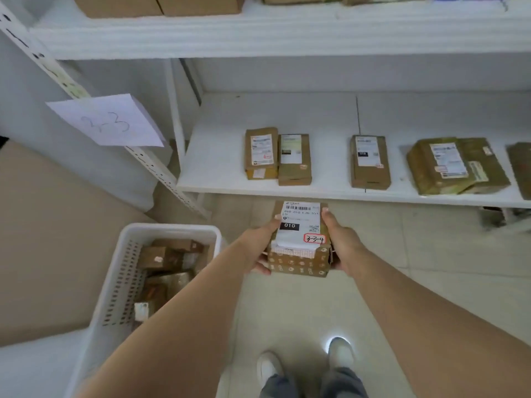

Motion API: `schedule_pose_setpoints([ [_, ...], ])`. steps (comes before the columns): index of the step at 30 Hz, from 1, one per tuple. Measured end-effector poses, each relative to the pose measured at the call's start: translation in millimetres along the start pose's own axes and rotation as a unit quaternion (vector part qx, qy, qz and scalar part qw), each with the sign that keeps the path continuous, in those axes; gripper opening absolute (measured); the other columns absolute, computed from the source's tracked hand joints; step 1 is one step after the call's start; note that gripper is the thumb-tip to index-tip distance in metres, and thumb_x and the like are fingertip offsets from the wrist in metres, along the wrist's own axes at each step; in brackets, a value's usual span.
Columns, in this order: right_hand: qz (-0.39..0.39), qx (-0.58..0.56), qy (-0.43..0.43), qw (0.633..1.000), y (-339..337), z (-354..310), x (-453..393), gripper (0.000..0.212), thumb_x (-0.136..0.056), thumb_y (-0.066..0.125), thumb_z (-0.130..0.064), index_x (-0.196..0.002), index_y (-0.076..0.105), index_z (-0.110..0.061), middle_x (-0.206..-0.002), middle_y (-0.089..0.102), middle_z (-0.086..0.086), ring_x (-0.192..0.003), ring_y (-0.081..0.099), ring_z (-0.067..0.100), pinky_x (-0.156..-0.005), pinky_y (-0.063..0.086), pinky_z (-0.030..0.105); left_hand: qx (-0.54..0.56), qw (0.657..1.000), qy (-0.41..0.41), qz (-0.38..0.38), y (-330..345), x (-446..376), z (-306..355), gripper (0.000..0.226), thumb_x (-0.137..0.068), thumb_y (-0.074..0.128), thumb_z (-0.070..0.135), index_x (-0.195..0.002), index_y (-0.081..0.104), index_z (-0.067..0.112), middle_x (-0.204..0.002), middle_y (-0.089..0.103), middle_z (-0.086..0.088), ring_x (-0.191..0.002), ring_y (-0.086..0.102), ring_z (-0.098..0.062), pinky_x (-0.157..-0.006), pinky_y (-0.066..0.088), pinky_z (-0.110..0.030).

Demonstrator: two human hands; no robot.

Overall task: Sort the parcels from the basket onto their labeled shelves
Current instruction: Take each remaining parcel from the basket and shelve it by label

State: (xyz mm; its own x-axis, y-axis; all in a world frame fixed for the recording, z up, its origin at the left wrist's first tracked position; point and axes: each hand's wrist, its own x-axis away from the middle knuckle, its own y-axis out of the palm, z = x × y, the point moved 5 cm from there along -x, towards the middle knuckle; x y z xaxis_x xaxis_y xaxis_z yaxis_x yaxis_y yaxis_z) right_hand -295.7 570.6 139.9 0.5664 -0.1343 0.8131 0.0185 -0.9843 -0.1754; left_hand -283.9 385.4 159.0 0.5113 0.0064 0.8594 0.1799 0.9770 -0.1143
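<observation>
1. Parcel [298, 239] in hand — a small brown box w/ a white shipping label and a red-ringed tag that reads 3-3-4, held over the floor just short of the lower shelf [218, 156]'s front edge.
2. Left hand [263, 245] grips the box's left side, fingers curled under and thumb up the side; right hand [340, 239] grips the right side the same way. Both wrapped on it, neither free.
3. Key relation: the shelf lies straight ahead of and beyond the hands. The box's long axis points away from the person, square to the shelf's front edge — same way the shelved boxes lie.
4. Paper sign [109, 122] on the upright at the shelf's left end reads 3-3, which prob. matches the tag's first two numbers.
5. Bare board opposite the hands: the gap between the pair of boxes [277, 156] and the single box [370, 162], both near the front edge. Left end of the shelf is bare too.
6. Hands sit abt level w/ each other, so neither is clearly nearer; a straight push fwd looks enough, no turning needed.
7. Basket [120, 271] stands on the floor to the left, near the left forearm — more parcels inside, so sorting is far from done.
</observation>
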Motion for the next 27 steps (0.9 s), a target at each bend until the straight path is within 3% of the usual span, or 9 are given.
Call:
schedule_pose_setpoints([
  [5, 0.023, -0.025, -0.005, 0.999, -37.9, 18.0, -38.5, 0.075, -0.082, 0.043, -0.076, -0.101, 0.069, -0.008, -0.092, 0.073, 0.012, -0.085, 0.07, 0.032, -0.081, 0.057, 0.048, -0.04, 0.999, 0.024, 0.013, 45.0, -37.4, 11.2, 0.053, -0.09, 0.041, 0.066, -0.087, 0.069, 0.021, -0.074, 0.072, -0.004, -0.068, 0.067, -0.025, -0.067, 0.059, -0.039],
  [9, 0.065, 0.008, -0.059, 0.996, -68.0, 8.4, -77.8, 0.082, -0.082, 0.038, -0.078, -0.099, 0.066, -0.003, -0.094, 0.072, 0.014, -0.09, 0.068, 0.034, -0.087, 0.054, 0.049, -0.03, 0.996, 0.075, 0.045, 75.0, -75.0, 27.1, 0.046, -0.091, 0.041, 0.064, -0.092, 0.066, 0.026, -0.086, 0.072, 0.0, -0.081, 0.068, -0.023, -0.071, 0.059, -0.039],
  [12, 0.129, 0.07, -0.112, 0.983, -95.1, -5.7, -111.7, 0.073, -0.085, 0.039, -0.074, -0.074, 0.06, -0.006, -0.075, 0.067, 0.009, -0.076, 0.064, 0.029, -0.069, 0.052, 0.037, -0.035, 0.991, 0.117, 0.052, 97.6, -106.0, 43.4, 0.044, -0.094, 0.04, 0.059, -0.098, 0.068, 0.025, -0.09, 0.072, 0.003, -0.085, 0.067, -0.022, -0.079, 0.058, -0.042],
  [14, 0.17, 0.113, -0.145, 0.968, -110.9, -18.7, -134.7, 0.062, -0.087, 0.042, -0.07, -0.063, 0.053, -0.014, -0.065, 0.06, 0.0, -0.071, 0.058, 0.025, -0.058, 0.04, 0.031, -0.056, 0.984, 0.155, 0.073, 108.0, -128.1, 57.5, 0.048, -0.095, 0.041, 0.056, -0.103, 0.071, 0.02, -0.088, 0.072, 0.0, -0.078, 0.065, -0.022, -0.08, 0.056, -0.038],
  [18, 0.185, 0.15, -0.2, 0.95, -117.4, -54.6, -190.6, 0.05, -0.091, 0.044, -0.061, -0.077, 0.058, -0.015, -0.07, 0.058, -0.005, -0.08, 0.055, 0.023, -0.068, 0.039, 0.031, -0.077, 0.956, 0.235, 0.159, 109.8, -175.5, 94.4, 0.044, -0.094, 0.046, 0.054, -0.096, 0.072, 0.018, -0.072, 0.065, 0.002, -0.064, 0.057, -0.013, -0.055, 0.042, -0.018],
  [21, 0.193, 0.17, -0.262, 0.93, -109.7, -88.0, -226.9, 0.047, -0.094, 0.043, -0.057, -0.096, 0.062, -0.014, -0.083, 0.06, 0.0, -0.083, 0.055, 0.022, -0.075, 0.043, 0.032, -0.073, 0.936, 0.267, 0.219, 103.0, -212.4, 126.0, 0.041, -0.094, 0.05, 0.05, -0.106, 0.063, 0.013, -0.087, 0.065, 0.0, -0.078, 0.056, -0.017, -0.064, 0.041, -0.023],
  [23, 0.212, 0.201, -0.286, 0.912, -108.3, -107.2, -247.4, 0.042, -0.094, 0.045, -0.054, -0.105, 0.061, -0.016, -0.083, 0.057, -0.003, -0.076, 0.053, 0.018, -0.067, 0.038, 0.029, -0.079, 0.929, 0.282, 0.226, 99.9, -234.1, 145.2, 0.039, -0.096, 0.048, 0.044, -0.12, 0.052, 0.013, -0.098, 0.062, 0.0, -0.081, 0.056, -0.016, -0.064, 0.041, -0.024],
  [25, 0.208, 0.247, -0.302, 0.897, -106.2, -122.3, -268.2, 0.035, -0.096, 0.046, -0.049, -0.107, 0.059, -0.018, -0.08, 0.057, -0.004, -0.069, 0.054, 0.017, -0.061, 0.037, 0.028, -0.132, 0.922, 0.294, 0.213, 99.6, -256.0, 162.3, 0.034, -0.101, 0.041, 0.037, -0.123, 0.047, 0.013, -0.098, 0.061, -0.002, -0.076, 0.056, -0.014, -0.06, 0.042, -0.025],
  [27, 0.198, 0.303, -0.307, 0.88, -101.7, -132.9, -288.6, 0.034, -0.099, 0.044, -0.042, -0.106, 0.059, -0.012, -0.087, 0.06, 0.003, -0.075, 0.056, 0.022, -0.065, 0.042, 0.031, -0.207, 0.908, 0.303, 0.204, 98.9, -274.4, 174.6, 0.031, -0.102, 0.037, 0.033, -0.123, 0.048, 0.012, -0.091, 0.059, -0.001, -0.074, 0.056, -0.013, -0.059, 0.043, -0.025],
])
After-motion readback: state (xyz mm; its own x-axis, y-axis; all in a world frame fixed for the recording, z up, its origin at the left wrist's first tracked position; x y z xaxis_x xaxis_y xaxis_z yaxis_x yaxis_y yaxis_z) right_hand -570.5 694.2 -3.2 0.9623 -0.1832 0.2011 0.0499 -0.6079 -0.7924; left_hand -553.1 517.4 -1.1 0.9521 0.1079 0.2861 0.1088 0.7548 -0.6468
